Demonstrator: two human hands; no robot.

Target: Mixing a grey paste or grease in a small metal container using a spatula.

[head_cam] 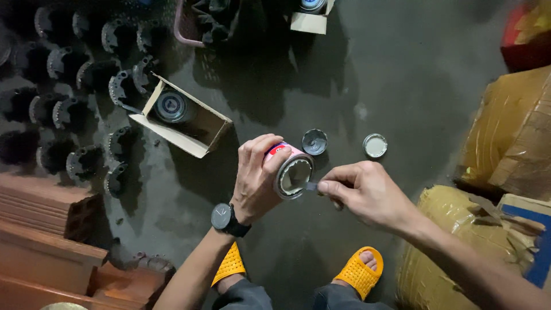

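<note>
1. Far left: rows of dark, toothed round metal parts (86,74) lie on the grey concrete floor (402,74); reddish-brown bricks (40,229) are stacked below them.
2. Just right of the parts: an open brown cardboard box (189,123) holds a round dark part with a blue centre (171,106).
3. Left hand (255,181), black wristwatch (224,218) at the wrist: clenched around a small round tin with a pink and red label (290,169), held tilted above the floor, its open silver rim facing the right hand.
4. Right hand (367,195): thumb and forefinger pinch a small dark tool (311,186), its tip at the tin's rim.
5. On the floor beyond the tin: two round metal lids (314,142), apart from each other.
6. Below: yellow perforated slippers (359,272) on both feet.
7. Right edge: tape-wrapped yellowish parcels (511,138).
</note>
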